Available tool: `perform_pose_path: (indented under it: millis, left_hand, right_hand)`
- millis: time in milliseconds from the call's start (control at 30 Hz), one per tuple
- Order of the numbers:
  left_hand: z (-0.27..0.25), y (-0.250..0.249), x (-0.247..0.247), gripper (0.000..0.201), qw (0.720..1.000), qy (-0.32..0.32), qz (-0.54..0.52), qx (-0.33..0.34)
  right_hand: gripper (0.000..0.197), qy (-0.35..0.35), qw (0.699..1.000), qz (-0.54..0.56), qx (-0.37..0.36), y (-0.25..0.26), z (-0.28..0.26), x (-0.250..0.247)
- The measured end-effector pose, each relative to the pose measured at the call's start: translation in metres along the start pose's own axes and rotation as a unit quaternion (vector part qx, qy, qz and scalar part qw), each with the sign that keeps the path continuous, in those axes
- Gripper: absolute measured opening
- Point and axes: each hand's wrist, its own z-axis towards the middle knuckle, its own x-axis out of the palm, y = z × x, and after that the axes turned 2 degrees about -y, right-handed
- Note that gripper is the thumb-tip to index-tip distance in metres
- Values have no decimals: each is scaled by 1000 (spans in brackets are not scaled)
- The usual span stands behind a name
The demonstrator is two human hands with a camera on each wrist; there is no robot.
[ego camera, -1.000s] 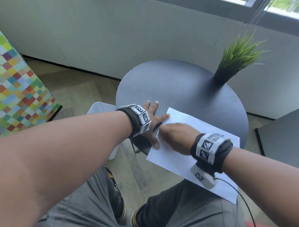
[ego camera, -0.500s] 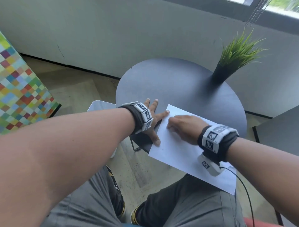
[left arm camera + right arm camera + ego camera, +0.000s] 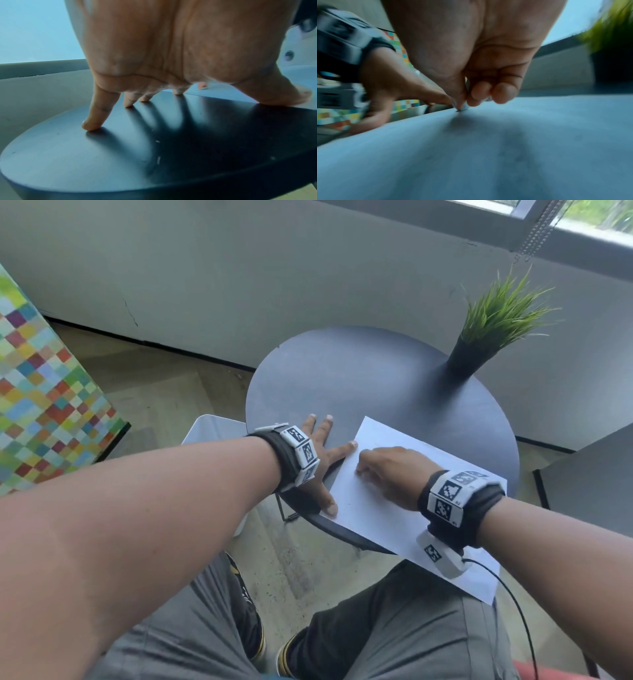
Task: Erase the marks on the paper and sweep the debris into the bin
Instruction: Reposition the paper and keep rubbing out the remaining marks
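Since a second ago the right hand [image 3: 390, 474] has slid up the paper [image 3: 380, 522] toward its far left corner, while the left hand [image 3: 322, 460] has stayed planted beside the sheet. From the head view, the left hand lies spread flat on the round dark table [image 3: 376, 378], its forefinger and thumb touching the paper's left edge; the right hand sits curled, knuckles up, on the sheet just right of the left forefinger. A white bin [image 3: 209, 431] stands on the floor under the left forearm, and a potted grass plant [image 3: 493, 330] stands on the table well beyond the right hand. In the left wrist view the fingers [image 3: 96, 116] are straight and splayed, tips pressing the tabletop [image 3: 85, 155], with a few pale crumbs of debris [image 3: 158, 159] lying beneath the palm. In the right wrist view, blurred, the thumb and curled fingers pinch a small pale eraser [image 3: 464, 107] whose tip touches the paper [image 3: 488, 155] near its edge, close to the left hand [image 3: 388, 83].
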Motion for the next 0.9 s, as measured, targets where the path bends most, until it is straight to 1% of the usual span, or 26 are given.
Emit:
perform_pose_path:
  millis: [33,67,100,167,200,233,267,333,367,400,433,500,533,567,600,700,733,767,800,867,900]
  left_hand:
    - [0,0,1,133,1000,-5,-1,-1]
    - [0,0,2,133,1000,-6,-1,-2]
    - [0,0,2,134,1000,-2,0,-2]
    - [1,0,1,135,1000,14,1,1]
    - [2,1,1,137,1000,16,1,3]
    - [4,1,2,138,1000,13,2,4]
    - [5,2,3,139,1000,8,1,5]
    - [7,2,5,139,1000,2,2,3]
    - [7,2,5,139,1000,1,3,2]
    - [7,1,5,139,1000,3,6,1]
    - [8,1,5,140,1000,3,12,0]
    - [9,1,5,143,1000,1,22,0]
    - [9,1,6,143,1000,0,25,1]
    - [10,0,6,144,1000,0,24,1]
    - [11,0,6,144,1000,0,23,0]
    - [11,-2,5,144,1000,6,21,-6]
    - [11,-2,4,145,1000,13,18,-8]
    - [12,-2,4,145,1000,17,18,-10]
    - [12,-2,4,147,1000,19,20,-10]
    - [12,-2,3,148,999,23,25,-10]
    - [12,-2,2,148,999,23,27,-10]
  right_hand:
    - [14,-21,999,-10,26,-9,3,-2]
    - [12,-25,999,-18,28,-9,2,-1]
    - [9,-12,1000,-24,9,0,-2,3]
    - [5,34,996,-19,-76,32,-19,12]
    - [6,50,993,-9,-103,40,-26,15]
    - [8,57,993,-6,-102,38,-27,14]
    - [12,49,996,1,-77,29,-25,11]
    - [14,-1,1000,5,3,3,-15,5]
    - [14,-20,999,-4,28,-3,-14,5]
    - [14,-25,999,-13,25,-1,-16,6]
    - [14,-13,1000,-18,1,10,-19,7]
    - [15,36,995,-11,-92,37,-32,14]
    - [16,56,993,-5,-106,42,-34,13]
    - [18,58,994,-5,-93,37,-32,9]
    - [19,44,997,-4,-62,25,-25,6]
    - [18,-15,997,-20,71,-17,-5,-5]
    - [16,-30,995,-25,89,-21,-3,-4]
    - [14,-31,996,-28,84,-15,-3,-3]
    - [12,-17,998,-28,55,-3,-4,0]
    - [10,27,999,-6,-27,20,-12,7]
    - [10,38,999,2,-37,22,-13,6]
